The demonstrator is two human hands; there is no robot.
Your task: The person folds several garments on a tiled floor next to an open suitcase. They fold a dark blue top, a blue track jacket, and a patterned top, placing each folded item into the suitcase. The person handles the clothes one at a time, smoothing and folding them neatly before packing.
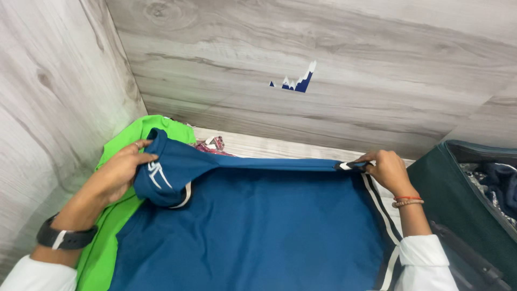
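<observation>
Deep blue knit fabric, a polo-style shirt with white-and-black striped trim (253, 226), spread flat across the pale wood-grain surface (269, 146) and filling the middle of the view. Folded-over sleeve bunched at the far left corner, white marking showing on it. Left hand (121, 170) resting on that bunched sleeve, fingers curled loosely around the cloth, gripping the fold rather than pinching it. Right hand (388, 170) out at the far right corner, thumb and fingertips closed tight on the striped edge, pulling the top hem into a straight taut line. Looks like the folding stage: top edge stretched, one sleeve turned in. Next move likely calls for keeping that hem tension even while the other side is brought over, with no slack creeping into the middle. Underneath on the left, a bright green garment (107, 237) peeking out, touching the shirt's edge. Just beyond the hem, a scrap of patterned pink-and-white cloth (212, 145). Black smartwatch (64, 238) on the left wrist, orange thread bracelets (407, 200) on the right. Off to the right, a dark green soft-sided suitcase (447, 194), open, dark clothing inside. Grey wood-grain wall panels (323, 54) closing in behind.
</observation>
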